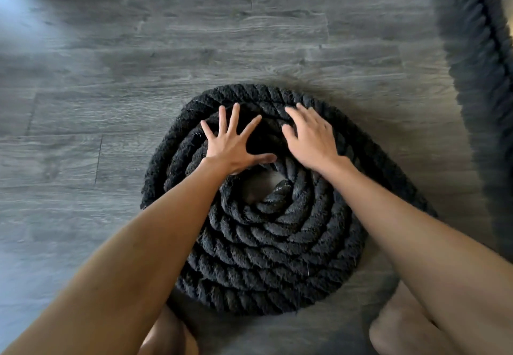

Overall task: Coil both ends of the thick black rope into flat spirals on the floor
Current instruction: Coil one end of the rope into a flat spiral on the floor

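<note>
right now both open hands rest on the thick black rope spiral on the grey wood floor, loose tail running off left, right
No: the head view shows the loose tail running off to the right. Otherwise yes: left hand and right hand rest open on the thick black rope spiral on the grey wood floor.

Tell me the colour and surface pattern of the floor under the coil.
Grey wood-grain planks, seen in the head view, the only view.

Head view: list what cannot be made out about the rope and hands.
Loose rope, head view: motion-blurred, cut off by the top and right edges; its other end is unseen.
Spiral, far inner turns: hidden under the left hand and right hand.
Spiral's right side: partly covered by the right forearm.
</note>
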